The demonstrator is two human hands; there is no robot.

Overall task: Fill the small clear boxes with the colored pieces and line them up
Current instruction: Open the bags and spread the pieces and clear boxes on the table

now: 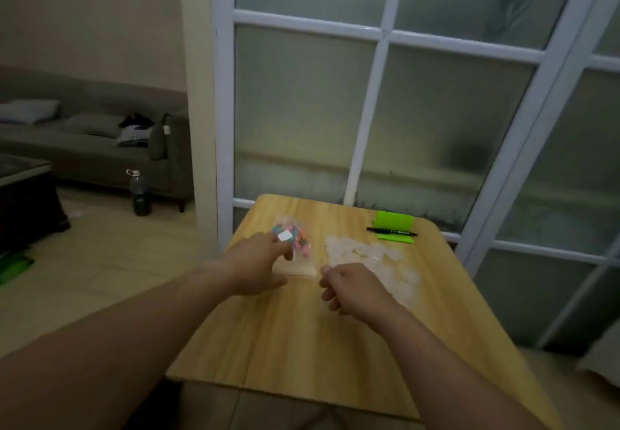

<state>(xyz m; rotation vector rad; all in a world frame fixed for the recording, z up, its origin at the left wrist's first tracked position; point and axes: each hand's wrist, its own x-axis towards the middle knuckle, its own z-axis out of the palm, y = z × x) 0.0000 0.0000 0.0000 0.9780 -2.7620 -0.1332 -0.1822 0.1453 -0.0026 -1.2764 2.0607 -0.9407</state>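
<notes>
1. Head view, surroundings: a green pad [394, 224] with a black marker [391, 231] across it lies at the far side of the table [302, 339]. A bottle [140, 193] stands on the floor, well apart.
2. Task items: the bag of colored pieces [291, 239] lies just beside the heap of clear boxes [367, 255].
3. Left hand [258, 267]: fingers curled on the bag's left edge.
4. Right hand [352, 290]: fingers curled inward beside the heap. Whether they hold anything cannot be told.

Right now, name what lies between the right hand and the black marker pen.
In the head view, a pile of small clear plastic boxes lies between right hand and black marker pen.
</notes>
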